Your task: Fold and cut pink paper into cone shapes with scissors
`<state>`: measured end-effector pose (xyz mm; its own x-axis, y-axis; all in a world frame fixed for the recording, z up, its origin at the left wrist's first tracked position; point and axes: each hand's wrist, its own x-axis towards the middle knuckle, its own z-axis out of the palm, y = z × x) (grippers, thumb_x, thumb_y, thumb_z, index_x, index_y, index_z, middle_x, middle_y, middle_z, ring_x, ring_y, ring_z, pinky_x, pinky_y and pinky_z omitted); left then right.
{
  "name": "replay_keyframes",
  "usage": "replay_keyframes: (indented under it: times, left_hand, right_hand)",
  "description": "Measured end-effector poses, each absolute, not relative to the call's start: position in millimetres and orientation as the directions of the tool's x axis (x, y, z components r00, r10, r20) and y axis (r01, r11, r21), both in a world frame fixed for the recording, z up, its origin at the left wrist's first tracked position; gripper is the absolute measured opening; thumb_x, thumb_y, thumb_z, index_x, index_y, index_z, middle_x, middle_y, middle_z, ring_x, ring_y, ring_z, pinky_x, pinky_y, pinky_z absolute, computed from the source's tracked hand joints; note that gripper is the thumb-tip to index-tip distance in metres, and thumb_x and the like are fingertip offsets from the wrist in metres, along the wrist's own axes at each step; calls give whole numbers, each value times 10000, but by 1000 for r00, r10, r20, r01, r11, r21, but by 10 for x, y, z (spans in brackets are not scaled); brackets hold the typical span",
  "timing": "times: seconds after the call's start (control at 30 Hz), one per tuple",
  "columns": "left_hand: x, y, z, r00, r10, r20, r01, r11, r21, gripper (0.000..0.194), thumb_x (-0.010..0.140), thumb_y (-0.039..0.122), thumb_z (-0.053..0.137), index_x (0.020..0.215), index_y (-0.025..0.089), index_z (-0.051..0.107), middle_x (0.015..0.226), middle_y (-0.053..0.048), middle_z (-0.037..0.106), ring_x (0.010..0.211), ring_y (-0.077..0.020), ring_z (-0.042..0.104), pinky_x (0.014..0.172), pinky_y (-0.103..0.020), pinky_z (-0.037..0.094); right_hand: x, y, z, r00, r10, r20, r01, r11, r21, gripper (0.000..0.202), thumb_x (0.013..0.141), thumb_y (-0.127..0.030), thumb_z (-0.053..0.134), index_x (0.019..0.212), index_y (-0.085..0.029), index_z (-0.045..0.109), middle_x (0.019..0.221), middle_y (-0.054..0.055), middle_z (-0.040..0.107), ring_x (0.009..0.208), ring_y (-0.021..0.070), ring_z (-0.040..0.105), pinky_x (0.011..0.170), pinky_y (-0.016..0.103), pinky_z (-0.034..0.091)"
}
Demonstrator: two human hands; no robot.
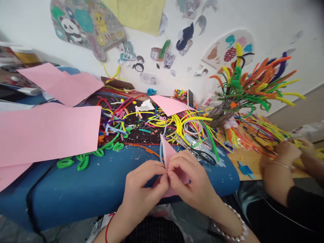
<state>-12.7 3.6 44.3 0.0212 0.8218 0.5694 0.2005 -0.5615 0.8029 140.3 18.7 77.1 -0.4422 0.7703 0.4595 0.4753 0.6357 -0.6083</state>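
Note:
My left hand [145, 187] and my right hand [191, 180] meet at the front edge of the blue surface. Their fingertips pinch a folded piece of pink paper [169, 152], whose narrow point rises above my fingers; its lower part shows between and below them. A thin light-blue strip [161, 150] stands beside the paper's left edge. Black-handled scissors [206, 156] lie just beyond my right hand. Exactly where the fingertips touch, the paper is partly hidden.
Large pink sheets [50, 131] cover the left side. Pipe cleaners [177, 125] lie scattered behind my hands, with green loops [83, 161] at the left. A bundle of colourful stems [243, 87] stands at the right, near another person's hands [287, 153].

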Motion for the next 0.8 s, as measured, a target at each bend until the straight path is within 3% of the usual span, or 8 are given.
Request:
replay_keyframes:
  times: [0.2,0.3,0.37,0.43,0.47,0.6,0.7,0.8]
  left_hand:
    - [-153,55,427,-18,834,552,193,-539,820,219,729,-3,573,700,198,655,737,11,718,693,-119,670,681,-210,526]
    - [-205,71,424,-28,857,515,179,-502,846,203,746,29,575,677,205,646,720,10,715,680,-133,668,656,-228,527]
    - [-247,80,415,-35,870,492,175,-479,860,187,761,55,583,678,207,652,720,7,717,684,-140,671,653,-232,529]
    - [-291,86,396,-49,884,465,174,-451,875,172,773,80,593,674,207,652,721,5,716,693,-143,672,653,-229,529]
    - [-311,89,384,-58,892,448,173,-433,884,168,782,93,595,673,206,652,724,3,716,696,-143,671,652,-226,528]
    - [-356,123,327,-61,932,357,148,-346,927,147,819,156,603,700,199,676,763,-15,721,720,-145,672,644,-213,529]
    - [-337,176,289,-37,954,298,108,-293,950,131,835,212,615,738,191,700,802,-33,730,737,-153,675,635,-212,531]
    - [-298,216,262,-2,967,256,103,-254,962,145,857,253,606,781,190,712,836,-36,737,768,-160,678,670,-220,530]
  right_hand:
    - [1430,276,737,-269,871,411,368,487,-792,178,889,-164,456,721,-218,484,723,-2,535,683,152,506,634,288,417]
    - [1685,579,719,-32,895,444,441,411,-798,149,913,-252,471,771,-225,507,685,-16,490,617,144,473,581,267,405]
    - [1992,890,718,157,845,511,485,384,-785,94,915,-269,449,835,-233,484,731,-5,494,642,155,490,596,272,414]
    - [2350,1204,720,398,775,492,674,117,-729,136,920,-329,425,964,-225,500,755,25,554,642,185,541,607,307,445]
    - [2517,1331,719,421,778,466,693,55,-719,179,910,-320,437,1013,-201,523,783,59,593,687,215,578,660,348,468]
    - [2808,1452,660,365,858,361,701,1,-713,353,808,-248,589,1138,-121,576,898,141,683,817,280,662,824,467,491]
    - [2549,1149,573,192,939,284,632,103,-768,550,850,-298,584,1366,-164,448,1129,139,684,930,221,693,870,397,529]
    - [2117,756,523,-200,967,157,276,210,-938,641,898,-400,573,1461,-228,320,1176,114,678,951,192,691,841,372,552]
